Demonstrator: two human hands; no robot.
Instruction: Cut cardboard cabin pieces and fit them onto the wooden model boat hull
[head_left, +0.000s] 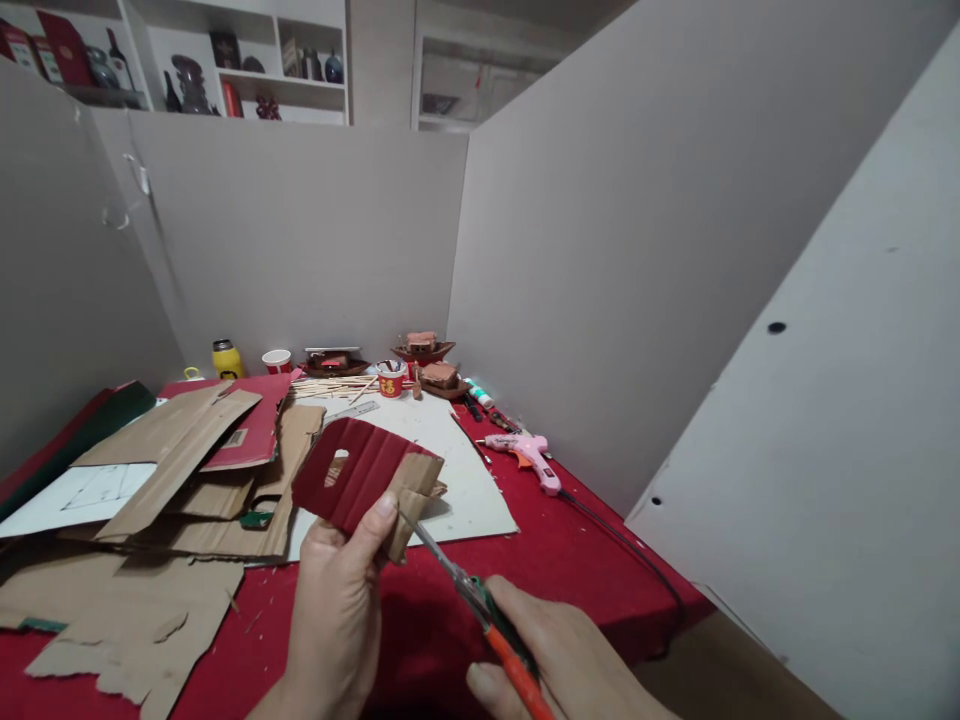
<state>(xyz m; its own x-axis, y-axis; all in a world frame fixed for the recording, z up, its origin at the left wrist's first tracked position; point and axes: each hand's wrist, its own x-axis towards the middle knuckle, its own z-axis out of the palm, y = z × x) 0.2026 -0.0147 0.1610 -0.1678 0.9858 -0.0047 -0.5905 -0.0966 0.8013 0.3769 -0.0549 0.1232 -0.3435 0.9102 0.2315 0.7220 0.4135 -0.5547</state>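
My left hand (pixel 337 580) grips a folded piece of red cardboard (pixel 367 460) with a brown cardboard strip along its right end; the thumb presses on the strip. A small hole shows in the red face. In my right hand (pixel 555 640) is a pair of scissors (pixel 469 595) with orange and green handles. Their blades point up and left, with the tips at the brown strip beside my left thumb. Whether the blades have cut into it I cannot tell. Both hands are above the near part of the table.
Torn brown cardboard sheets (pixel 165 580) pile up on the left of the red tablecloth (pixel 570 570). A pink glue gun (pixel 529 455) with a black cord lies right. Behind are wooden sticks (pixel 330 387), a red cup (pixel 390 380), model boats (pixel 424 348) and a yellow bottle (pixel 226 360). Grey partitions (pixel 315 220) enclose the table.
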